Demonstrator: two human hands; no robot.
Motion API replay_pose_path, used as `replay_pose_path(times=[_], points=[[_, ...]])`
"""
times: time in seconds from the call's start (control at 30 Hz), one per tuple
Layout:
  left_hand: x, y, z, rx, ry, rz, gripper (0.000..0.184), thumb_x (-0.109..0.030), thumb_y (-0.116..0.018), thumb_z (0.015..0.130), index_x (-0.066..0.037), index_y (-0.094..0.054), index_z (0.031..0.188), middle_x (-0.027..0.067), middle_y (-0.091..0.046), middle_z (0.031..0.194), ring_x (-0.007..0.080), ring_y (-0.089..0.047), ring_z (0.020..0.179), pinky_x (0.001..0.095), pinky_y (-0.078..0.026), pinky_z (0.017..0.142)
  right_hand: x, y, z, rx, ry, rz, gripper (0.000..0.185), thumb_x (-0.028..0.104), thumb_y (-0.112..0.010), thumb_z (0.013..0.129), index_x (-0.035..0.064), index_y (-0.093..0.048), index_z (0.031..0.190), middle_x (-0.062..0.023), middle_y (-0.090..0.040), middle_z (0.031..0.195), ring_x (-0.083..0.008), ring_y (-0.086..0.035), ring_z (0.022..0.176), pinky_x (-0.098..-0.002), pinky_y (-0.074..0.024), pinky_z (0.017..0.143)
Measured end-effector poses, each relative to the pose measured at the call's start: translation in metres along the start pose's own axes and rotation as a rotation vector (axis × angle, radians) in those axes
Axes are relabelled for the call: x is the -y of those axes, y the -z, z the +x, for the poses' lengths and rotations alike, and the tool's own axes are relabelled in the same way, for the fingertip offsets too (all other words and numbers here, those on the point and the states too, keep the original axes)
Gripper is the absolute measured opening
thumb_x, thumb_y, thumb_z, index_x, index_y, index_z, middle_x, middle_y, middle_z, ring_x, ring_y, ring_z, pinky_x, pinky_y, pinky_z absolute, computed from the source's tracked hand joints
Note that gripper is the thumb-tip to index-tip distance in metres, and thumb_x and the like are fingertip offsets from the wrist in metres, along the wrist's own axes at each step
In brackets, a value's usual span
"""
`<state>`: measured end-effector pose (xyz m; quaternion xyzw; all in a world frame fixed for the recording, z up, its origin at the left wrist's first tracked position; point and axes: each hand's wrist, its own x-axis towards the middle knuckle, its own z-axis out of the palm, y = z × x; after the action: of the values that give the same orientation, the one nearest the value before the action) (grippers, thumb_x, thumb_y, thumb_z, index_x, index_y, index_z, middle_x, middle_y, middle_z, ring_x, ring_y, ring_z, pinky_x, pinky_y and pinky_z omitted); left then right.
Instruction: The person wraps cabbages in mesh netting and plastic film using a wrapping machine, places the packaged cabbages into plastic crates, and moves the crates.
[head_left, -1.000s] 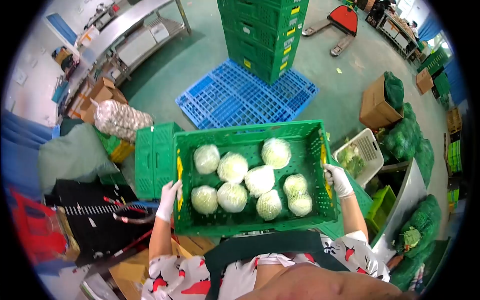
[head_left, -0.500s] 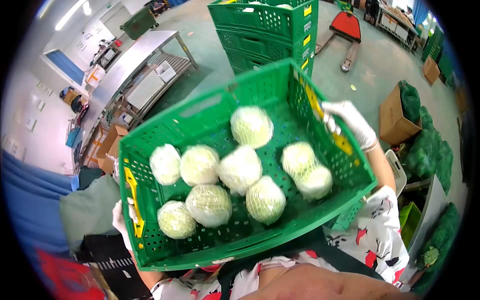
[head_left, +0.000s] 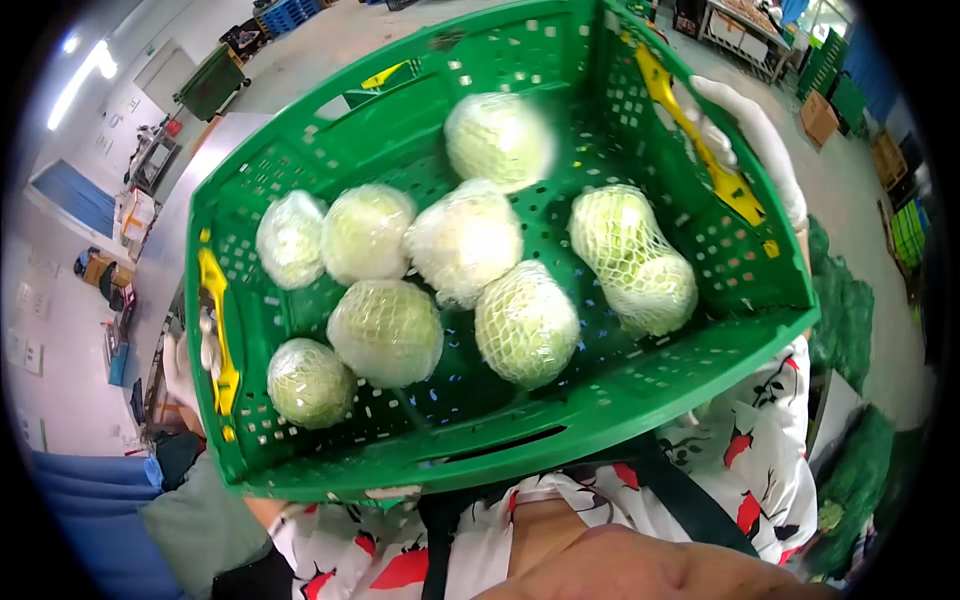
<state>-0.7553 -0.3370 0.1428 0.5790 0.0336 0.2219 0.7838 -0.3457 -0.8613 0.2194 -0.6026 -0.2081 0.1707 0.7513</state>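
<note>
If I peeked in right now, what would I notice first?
Probably the big green crate, filling the middle of the picture and tilted, with the left hand and right hand gripping its two ends. Inside it lie pale, round vegetables in shiny wrap, some with netting. Bright yellow handles stand out on the crate's left and right walls.

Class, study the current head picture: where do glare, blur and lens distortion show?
Head view: the ceiling light glares at upper left; same view, the green crate's near and far rims bow, and the corners go black; also head view, the wrapped vegetables carry pale highlights, the topmost one smeared along its right edge.
</note>
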Motion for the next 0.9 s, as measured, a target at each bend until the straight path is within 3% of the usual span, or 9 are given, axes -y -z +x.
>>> replay_pose_path(times=[0.1,0.37,0.43,0.47,0.53,0.57,0.67,0.77,0.9], points=[[0.007,0.025,0.057,-0.002,0.018,0.079,0.063,-0.048,-0.034,0.105,0.011,-0.054,0.115,0.0004,-0.046,0.065,0.0141,-0.045,0.050,0.0238,-0.036,0.050,-0.005,-0.009,-0.020,-0.093,0.113,-0.052,0.025,0.025,-0.053,0.102,0.0016,-0.062,0.097,0.0077,-0.048,0.066,-0.0002,-0.037,0.052,-0.0169,-0.0294,0.049],[0.028,0.065,0.304,0.313,0.010,0.006,0.062,-0.047,-0.036,0.103,0.011,-0.056,0.112,0.0011,-0.046,0.058,0.0144,-0.046,0.045,0.0256,-0.038,0.047,-0.043,-0.029,-0.008,-0.410,0.441,-0.503,0.022,0.015,-0.050,0.101,-0.0005,-0.057,0.115,0.0079,-0.046,0.075,0.0001,-0.037,0.062,-0.0156,-0.0309,0.058],[0.044,0.055,0.341,0.203,0.030,-0.103,0.062,-0.047,-0.037,0.103,0.011,-0.057,0.111,0.0034,-0.050,0.055,0.0162,-0.047,0.042,0.0275,-0.038,0.043,-0.053,-0.038,-0.008,-0.418,0.356,-0.426,0.022,0.015,-0.049,0.102,-0.0003,-0.057,0.116,0.0079,-0.045,0.076,-0.0001,-0.037,0.064,-0.0155,-0.0311,0.059],[0.040,0.058,0.368,0.240,0.067,-0.023,0.062,-0.048,-0.038,0.103,0.011,-0.058,0.110,0.0047,-0.052,0.056,0.0172,-0.047,0.042,0.0273,-0.038,0.043,-0.056,-0.044,-0.007,-0.414,0.301,-0.345,0.021,0.015,-0.049,0.102,0.0001,-0.058,0.115,0.0078,-0.044,0.076,-0.0003,-0.037,0.064,-0.0156,-0.0312,0.059],[0.056,0.065,0.439,0.634,0.065,-0.044,0.060,-0.046,-0.036,0.104,0.006,-0.061,0.090,0.0066,-0.052,0.058,0.0188,-0.047,0.043,0.0287,-0.035,0.043,-0.056,-0.028,-0.002,-0.259,0.305,-0.262,0.022,0.015,-0.050,0.102,-0.0006,-0.058,0.116,0.0071,-0.043,0.079,-0.0008,-0.038,0.067,-0.0154,-0.0322,0.062],[0.068,0.057,0.461,0.496,0.008,-0.007,0.058,-0.044,-0.032,0.106,0.003,-0.059,0.084,0.0069,-0.050,0.058,0.0188,-0.045,0.044,0.0295,-0.035,0.044,-0.055,-0.018,0.002,-0.225,0.290,-0.241,0.022,0.016,-0.050,0.102,-0.0006,-0.058,0.115,0.0069,-0.042,0.080,-0.0010,-0.038,0.068,-0.0153,-0.0320,0.062],[0.076,0.044,0.501,0.639,0.024,-0.009,0.059,-0.043,-0.031,0.106,0.005,-0.059,0.087,0.0060,-0.046,0.057,0.0183,-0.045,0.046,0.0292,-0.036,0.048,-0.059,-0.021,0.011,-0.398,0.170,-0.244,0.022,0.020,-0.049,0.103,0.0016,-0.060,0.107,0.0078,-0.039,0.075,-0.0005,-0.035,0.062,-0.0151,-0.0272,0.056],[0.082,0.034,0.523,0.520,0.070,0.023,0.055,-0.038,-0.033,0.106,0.010,-0.059,0.100,0.0039,-0.044,0.058,0.0157,-0.045,0.050,0.0267,-0.036,0.050,-0.060,-0.043,0.028,-0.607,0.113,-0.218,0.020,0.021,-0.049,0.102,0.0068,-0.060,0.092,0.0087,-0.035,0.064,-0.0015,-0.032,0.053,-0.0185,-0.0229,0.048],[0.088,0.013,0.524,0.536,0.106,0.028,0.049,-0.032,-0.033,0.105,0.009,-0.058,0.106,0.0020,-0.044,0.060,0.0121,-0.044,0.052,0.0244,-0.035,0.050,-0.044,-0.045,0.023,-0.670,-0.041,-0.248,0.019,0.022,-0.052,0.100,0.0081,-0.059,0.090,0.0083,-0.035,0.060,-0.0024,-0.030,0.050,-0.0204,-0.0220,0.045]])
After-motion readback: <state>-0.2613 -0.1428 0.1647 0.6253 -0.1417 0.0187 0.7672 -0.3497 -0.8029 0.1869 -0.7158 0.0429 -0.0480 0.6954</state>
